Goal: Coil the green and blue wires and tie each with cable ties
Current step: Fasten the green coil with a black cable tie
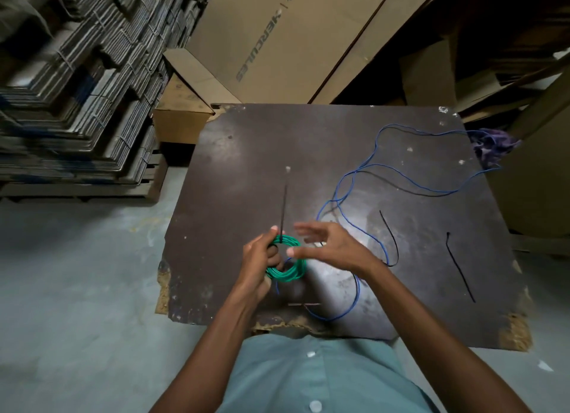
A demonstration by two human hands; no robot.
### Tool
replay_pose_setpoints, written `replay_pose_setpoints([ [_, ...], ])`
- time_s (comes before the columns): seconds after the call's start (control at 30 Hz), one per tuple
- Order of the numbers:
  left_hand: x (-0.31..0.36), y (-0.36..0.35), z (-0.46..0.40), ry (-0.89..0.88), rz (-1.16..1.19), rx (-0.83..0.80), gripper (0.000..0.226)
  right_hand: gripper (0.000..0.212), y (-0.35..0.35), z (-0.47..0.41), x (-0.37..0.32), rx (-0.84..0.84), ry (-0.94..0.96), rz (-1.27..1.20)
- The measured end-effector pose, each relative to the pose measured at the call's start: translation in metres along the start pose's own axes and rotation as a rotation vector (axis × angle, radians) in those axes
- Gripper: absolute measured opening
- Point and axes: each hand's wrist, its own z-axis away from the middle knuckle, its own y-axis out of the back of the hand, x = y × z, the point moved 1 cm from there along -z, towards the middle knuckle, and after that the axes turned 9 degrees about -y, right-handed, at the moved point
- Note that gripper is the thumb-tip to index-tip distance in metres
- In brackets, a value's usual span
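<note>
My left hand (pixel 262 260) grips a small coil of green wire (pixel 288 273) above the near part of a dark board (pixel 246 153). A black cable tie (pixel 282 210) is looped on the coil's top and its tail sticks up away from me. My right hand (pixel 330 246) hovers just right of the coil, fingers spread, holding nothing. The blue wire (pixel 348 181) lies loose and uncoiled across the right half of the board, looping back near my body. Two more black cable ties (pixel 390 236) (pixel 459 267) lie on the board to the right.
The board's near corners are chipped. Stacks of flattened cardboard (pixel 77 88) on a pallet stand at the left. Large cardboard boxes (pixel 277 36) lean behind the board. A purple rag (pixel 493 147) sits at the board's far right edge. Grey concrete floor lies to the left.
</note>
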Motion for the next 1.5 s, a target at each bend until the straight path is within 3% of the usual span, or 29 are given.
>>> replay_pose_setpoints([
  [0.07,0.003,0.015,-0.004,0.0,0.025,0.035,0.018,0.04,-0.016,-0.003,0.003,-0.096,-0.03,0.074],
  [0.13,0.007,0.03,-0.008,-0.002,0.015,0.077,0.018,0.024,-0.034,-0.008,0.002,-0.119,-0.073,-0.062],
  [0.33,0.019,0.08,-0.025,-0.01,-0.052,0.215,0.027,0.032,-0.091,-0.052,0.004,-0.171,-0.254,-0.385],
  [0.57,0.008,0.155,-0.037,-0.048,-0.355,0.299,0.036,0.037,-0.157,-0.102,0.006,-0.055,-0.378,-0.32],
  [0.87,0.003,0.191,-0.046,-0.116,-0.634,0.262,0.044,0.033,-0.196,-0.121,0.026,0.173,-0.261,0.05],
  [1.1,0.002,0.184,-0.035,-0.194,-0.724,0.369,0.04,0.037,-0.172,-0.099,0.02,0.135,-0.232,0.003],
  [1.23,0.004,0.168,-0.015,-0.384,-0.781,0.459,0.035,0.016,-0.131,-0.07,0.026,0.18,-0.134,0.047],
  [1.3,0.006,0.147,-0.006,-0.486,-0.768,0.38,0.032,0.012,-0.104,-0.056,0.034,0.257,-0.098,0.162],
  [1.37,0.004,0.122,-0.001,-0.563,-0.74,0.196,0.032,0.013,-0.076,-0.047,0.045,0.324,-0.098,0.269],
  [1.5,-0.018,0.08,-0.006,-0.492,-0.837,-0.112,0.024,0.016,-0.033,-0.035,0.066,0.434,-0.117,0.414],
])
